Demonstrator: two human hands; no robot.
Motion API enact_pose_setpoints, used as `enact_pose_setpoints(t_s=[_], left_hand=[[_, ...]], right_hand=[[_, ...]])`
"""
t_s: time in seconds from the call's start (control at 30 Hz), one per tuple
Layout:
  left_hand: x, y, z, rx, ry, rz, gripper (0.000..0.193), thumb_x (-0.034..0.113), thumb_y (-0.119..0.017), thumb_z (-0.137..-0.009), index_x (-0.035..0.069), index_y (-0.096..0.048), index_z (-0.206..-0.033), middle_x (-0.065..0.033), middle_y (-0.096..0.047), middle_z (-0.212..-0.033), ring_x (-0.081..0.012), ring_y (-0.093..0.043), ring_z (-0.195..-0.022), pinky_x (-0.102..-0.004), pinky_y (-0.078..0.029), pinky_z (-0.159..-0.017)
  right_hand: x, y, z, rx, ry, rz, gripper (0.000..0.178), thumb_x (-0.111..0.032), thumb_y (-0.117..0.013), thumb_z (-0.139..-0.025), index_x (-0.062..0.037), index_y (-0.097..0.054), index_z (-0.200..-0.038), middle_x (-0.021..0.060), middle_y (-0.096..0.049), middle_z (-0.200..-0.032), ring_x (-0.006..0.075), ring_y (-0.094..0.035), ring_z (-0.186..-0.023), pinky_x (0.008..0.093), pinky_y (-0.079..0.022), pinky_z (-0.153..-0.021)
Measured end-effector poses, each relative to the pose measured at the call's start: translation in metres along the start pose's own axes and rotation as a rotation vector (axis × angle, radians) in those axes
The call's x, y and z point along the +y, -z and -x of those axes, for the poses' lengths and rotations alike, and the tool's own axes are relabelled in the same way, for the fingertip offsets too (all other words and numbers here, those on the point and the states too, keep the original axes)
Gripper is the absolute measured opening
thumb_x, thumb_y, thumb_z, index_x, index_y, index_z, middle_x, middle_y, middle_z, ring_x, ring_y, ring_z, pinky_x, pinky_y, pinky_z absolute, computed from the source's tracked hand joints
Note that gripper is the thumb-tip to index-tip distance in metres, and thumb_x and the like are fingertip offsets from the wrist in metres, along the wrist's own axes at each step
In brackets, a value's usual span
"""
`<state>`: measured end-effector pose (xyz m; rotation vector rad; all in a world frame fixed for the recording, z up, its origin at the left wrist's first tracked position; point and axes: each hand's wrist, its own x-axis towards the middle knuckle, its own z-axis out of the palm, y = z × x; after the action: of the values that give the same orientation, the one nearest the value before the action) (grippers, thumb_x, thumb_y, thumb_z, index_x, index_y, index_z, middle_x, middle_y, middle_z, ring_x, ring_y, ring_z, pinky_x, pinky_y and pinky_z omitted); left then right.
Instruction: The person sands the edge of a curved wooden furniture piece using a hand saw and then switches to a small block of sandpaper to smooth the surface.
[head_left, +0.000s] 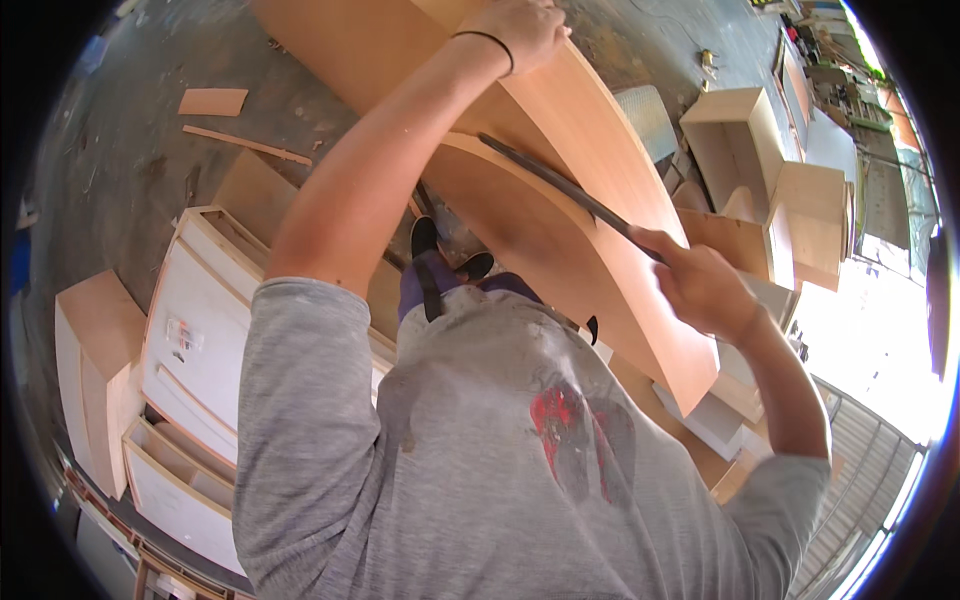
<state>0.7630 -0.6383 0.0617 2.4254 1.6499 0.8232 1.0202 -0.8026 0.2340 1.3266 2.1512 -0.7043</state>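
Note:
A large curved wooden piece [600, 140] with a light-brown face stretches across the space in front of me. My left hand [520, 32], with a dark band at the wrist, is closed on its far upper edge; the fingertips are partly hidden. In my right hand [700, 285] is the near end of a long, dark, flat file [565, 188], fingers wrapped round it. The file slants up and left, lying along the edge of a curved cut-out in the wood. A lower brown panel [530, 235] shows beneath that edge.
White-faced cabinet pieces [205, 325] and a wooden box [100, 350] stand at the left. Wood offcuts [213, 102] lie on the grey floor [130, 160]. Open plywood boxes [735, 140] are stacked at the right. My shoes [424, 236] are below the work.

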Motion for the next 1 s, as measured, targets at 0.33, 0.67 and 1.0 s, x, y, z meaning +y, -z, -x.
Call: enact_pose_setpoints(t_s=[0.33, 0.67, 1.0], left_hand=[[-0.013, -0.005, -0.005, 0.074, -0.094, 0.005, 0.020, 0.027, -0.052, -0.092, 0.012, -0.065, -0.090, -0.0095, -0.066, -0.101, -0.0275, -0.058, -0.105, -0.0477, -0.041, -0.093], [-0.017, -0.009, -0.003, 0.099, -0.163, 0.108, 0.012, 0.017, -0.057, -0.088, 0.009, -0.064, -0.088, -0.0112, -0.065, -0.098, -0.0293, -0.058, -0.104, -0.0400, -0.044, -0.093], [-0.034, -0.004, -0.003, 0.063, -0.141, 0.018, 0.012, 0.019, -0.056, -0.087, 0.009, -0.064, -0.089, -0.0100, -0.065, -0.100, -0.0291, -0.058, -0.105, -0.0436, -0.043, -0.093]], right_hand=[[-0.001, -0.016, 0.009, 0.013, -0.029, -0.035, 0.042, -0.014, -0.049, -0.092, -0.0162, -0.049, -0.134, 0.0226, -0.062, -0.070, 0.0405, -0.063, -0.069, 0.0499, -0.047, -0.067], [0.029, -0.035, 0.037, -0.105, -0.099, -0.017, 0.045, -0.012, -0.051, -0.091, -0.0152, -0.048, -0.136, 0.0207, -0.065, -0.084, 0.0412, -0.062, -0.079, 0.0506, -0.047, -0.073], [0.069, -0.076, 0.076, -0.076, -0.033, -0.078, 0.046, -0.015, -0.050, -0.092, -0.0163, -0.045, -0.138, 0.0203, -0.063, -0.070, 0.0399, -0.063, -0.071, 0.0503, -0.049, -0.072]])
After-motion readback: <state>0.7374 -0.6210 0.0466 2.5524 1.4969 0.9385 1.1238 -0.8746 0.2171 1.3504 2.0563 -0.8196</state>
